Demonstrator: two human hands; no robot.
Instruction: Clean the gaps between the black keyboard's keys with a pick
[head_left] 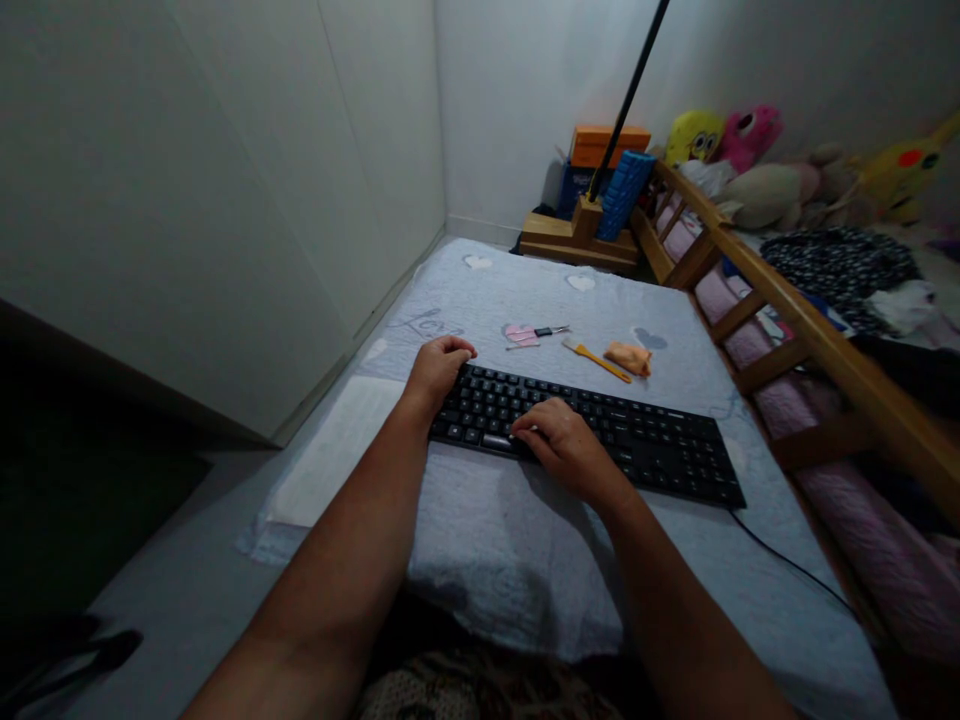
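Note:
A black keyboard (660, 445) lies across the cloth-covered surface, its cable running off from the right end. At its upper left corner is my left hand (441, 368), closed, thumb and fingertips pressed together; anything between them is too small to name. My right hand (562, 440) rests over the lower middle of the keys with its fingers drawn together near the space bar, and what they may hold is too small to make out. Beyond the keyboard lie a yellow-handled brush (604, 362), a crumpled orange cloth (628, 358), a dark-handled metal tool (547, 331) and a thin stick (523, 346).
A white sheet (337, 450) lies left of the keyboard. Along the right side runs a wooden bed rail (817, 320), with plush toys behind it. A wooden stand (577, 240) with a black pole and a blue roller (624, 195) stands past the far edge.

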